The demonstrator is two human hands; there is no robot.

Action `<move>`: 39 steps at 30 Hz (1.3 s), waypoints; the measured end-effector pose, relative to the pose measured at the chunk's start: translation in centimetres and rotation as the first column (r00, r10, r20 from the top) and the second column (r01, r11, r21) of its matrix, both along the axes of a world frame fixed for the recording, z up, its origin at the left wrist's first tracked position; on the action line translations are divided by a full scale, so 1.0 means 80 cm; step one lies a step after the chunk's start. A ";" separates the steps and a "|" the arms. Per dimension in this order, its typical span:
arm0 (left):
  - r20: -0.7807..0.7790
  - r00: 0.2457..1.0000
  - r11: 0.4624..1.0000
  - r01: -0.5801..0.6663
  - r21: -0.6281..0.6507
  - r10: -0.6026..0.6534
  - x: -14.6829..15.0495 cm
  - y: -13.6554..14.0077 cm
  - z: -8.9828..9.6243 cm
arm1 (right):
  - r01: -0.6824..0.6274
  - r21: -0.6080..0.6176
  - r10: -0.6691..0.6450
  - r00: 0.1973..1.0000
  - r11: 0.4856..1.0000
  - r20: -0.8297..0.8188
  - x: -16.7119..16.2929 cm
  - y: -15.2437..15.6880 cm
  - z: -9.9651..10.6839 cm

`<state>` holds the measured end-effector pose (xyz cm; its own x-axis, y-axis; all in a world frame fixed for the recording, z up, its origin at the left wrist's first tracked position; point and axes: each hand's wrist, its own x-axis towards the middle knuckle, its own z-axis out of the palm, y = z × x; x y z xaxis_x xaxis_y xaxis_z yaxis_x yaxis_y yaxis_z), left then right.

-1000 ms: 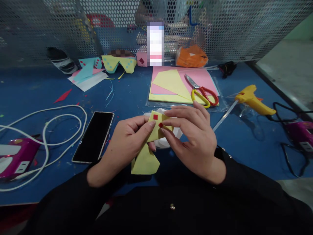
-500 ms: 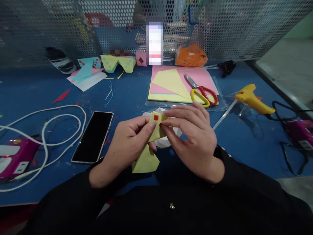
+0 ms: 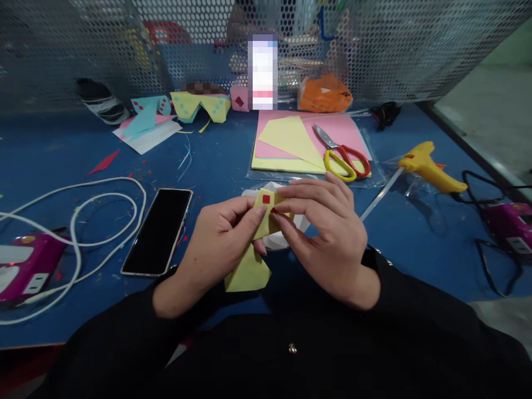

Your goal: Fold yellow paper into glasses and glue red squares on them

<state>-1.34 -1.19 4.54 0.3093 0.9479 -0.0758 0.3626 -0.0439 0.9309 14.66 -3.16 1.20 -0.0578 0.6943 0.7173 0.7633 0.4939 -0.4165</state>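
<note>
Folded yellow paper (image 3: 249, 272) is pinched in my left hand (image 3: 220, 238), the thumb on its face and fingers behind. One red paper square (image 3: 266, 199) lies flat near the top of the yellow paper. My right hand (image 3: 328, 238) is closed at the thumb and index tips on a second small red paper piece (image 3: 273, 210), which touches or nearly touches the yellow surface. Those fingertips partly cover the second piece. Behind the hands sits a white crumpled-looking object (image 3: 278, 240), mostly hidden.
Scissors (image 3: 341, 152) rest on pink and yellow sheets (image 3: 291, 138). A yellow glue gun (image 3: 432, 169) lies right. Left are a phone (image 3: 158, 233), a white cable (image 3: 75, 221) and a purple power strip (image 3: 45, 260). Folded paper shapes (image 3: 201, 106) stand by the perforated metal panel (image 3: 199, 33).
Almost nothing differs. My right fingertips and the red piece have shifted very slightly; my left hand keeps its hold on the yellow paper.
</note>
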 end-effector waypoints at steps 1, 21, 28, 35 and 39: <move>-0.001 1.000 1.000 0.003 0.000 -0.003 0.000 0.000 0.000 | -0.006 0.003 0.006 1.000 1.000 0.000 0.000 0.000 0.000; 0.164 0.986 0.975 0.068 -0.212 -0.033 -0.008 0.012 0.000 | -0.162 -0.347 -0.022 0.882 0.924 -0.470 0.012 0.008 0.015; 0.061 0.995 0.954 -0.054 -0.293 0.075 -0.013 0.010 0.001 | -0.077 -0.194 0.011 0.947 0.978 -0.322 0.047 0.016 0.022; 0.122 0.969 0.884 -0.142 -0.445 0.217 -0.018 0.024 -0.005 | 0.675 -0.077 -0.605 0.701 0.734 0.378 0.193 0.024 0.035; 0.158 0.956 0.878 -0.151 -0.454 0.246 -0.019 0.028 -0.009 | 0.819 -0.211 -0.452 0.487 0.534 0.747 0.248 0.032 0.037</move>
<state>-2.82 1.05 3.81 0.1719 0.8776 -0.4476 0.1201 0.4323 0.8937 34.50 -0.61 4.18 0.3228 0.9094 0.2623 0.9025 -0.3792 0.2041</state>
